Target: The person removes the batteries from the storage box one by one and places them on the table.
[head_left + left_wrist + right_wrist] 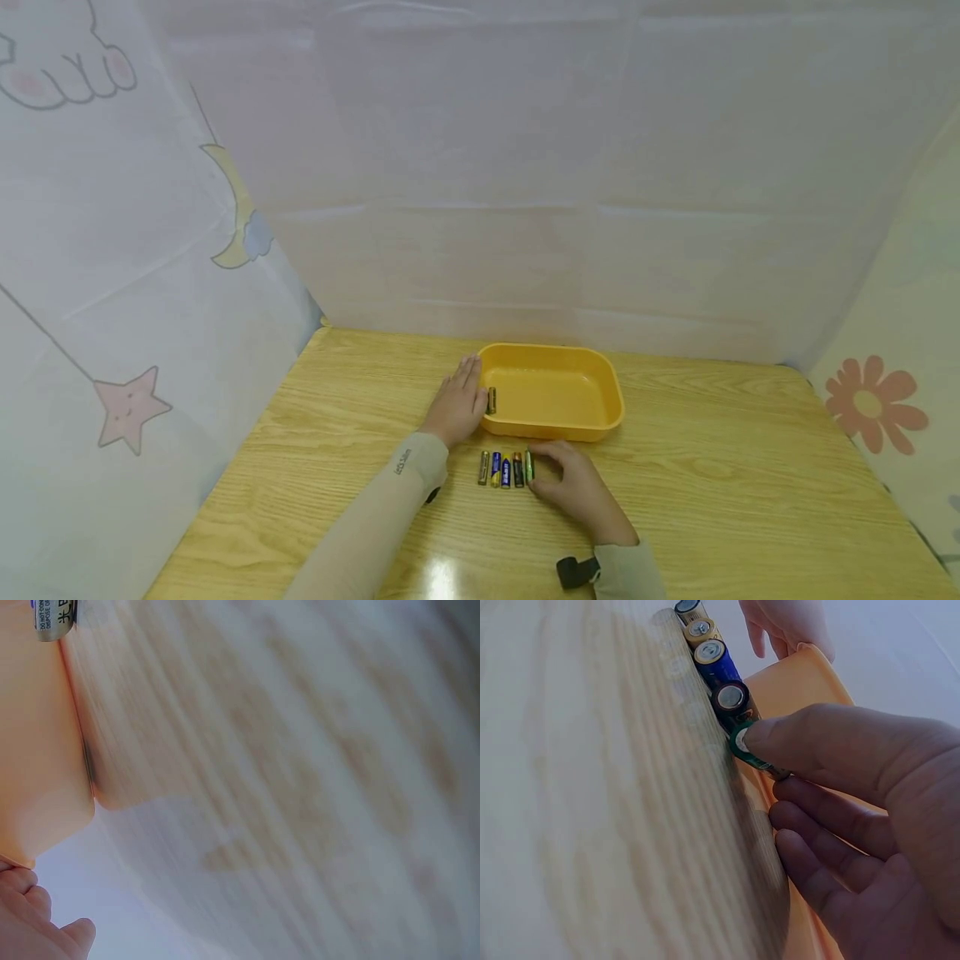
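Note:
In the head view my left hand (456, 404) rests against the left side of a yellow plastic tray (550, 432), its fingers fairly straight. One battery (492, 401) lies inside the tray by that wall. In front of the tray, several batteries stand side by side in a row: a gold battery (483, 468), two blue-and-yellow ones, a black-and-orange battery (518, 470) and a green battery (530, 467). My right hand (573, 483) pinches the green battery at the row's right end. The right wrist view shows the thumb (780, 742) on this battery's flat end.
All of this is on a wood-grain table (720, 467). A pale cloth sheet (525, 167) hangs behind it, and printed sheets enclose the left and right sides. In the left wrist view a battery end (54, 622) shows near the tray wall (45, 735).

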The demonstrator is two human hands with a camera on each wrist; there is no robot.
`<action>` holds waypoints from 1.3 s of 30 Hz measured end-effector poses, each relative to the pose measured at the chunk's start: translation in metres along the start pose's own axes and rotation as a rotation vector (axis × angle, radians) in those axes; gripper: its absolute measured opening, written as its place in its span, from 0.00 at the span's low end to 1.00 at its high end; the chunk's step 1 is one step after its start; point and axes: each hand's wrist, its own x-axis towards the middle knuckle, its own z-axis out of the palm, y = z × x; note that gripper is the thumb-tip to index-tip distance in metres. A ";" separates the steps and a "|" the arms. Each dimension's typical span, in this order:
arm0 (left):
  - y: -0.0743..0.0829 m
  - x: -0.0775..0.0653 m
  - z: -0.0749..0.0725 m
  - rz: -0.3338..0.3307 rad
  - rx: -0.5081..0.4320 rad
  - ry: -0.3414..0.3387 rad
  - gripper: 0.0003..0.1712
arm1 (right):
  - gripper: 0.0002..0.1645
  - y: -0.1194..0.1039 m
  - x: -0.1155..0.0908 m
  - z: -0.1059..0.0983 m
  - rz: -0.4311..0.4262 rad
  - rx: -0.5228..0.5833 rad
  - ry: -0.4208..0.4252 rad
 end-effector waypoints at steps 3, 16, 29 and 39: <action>0.001 -0.001 -0.001 0.003 -0.005 -0.001 0.35 | 0.27 0.000 0.000 0.000 0.000 0.003 -0.002; 0.001 0.000 -0.001 -0.006 0.004 -0.015 0.35 | 0.27 -0.002 -0.002 -0.001 0.029 0.051 -0.018; 0.003 -0.002 -0.004 0.006 0.000 -0.003 0.36 | 0.27 0.005 -0.001 0.000 0.004 0.047 -0.026; 0.001 -0.001 -0.002 -0.001 -0.007 -0.012 0.36 | 0.27 0.005 -0.001 -0.001 0.006 0.067 -0.033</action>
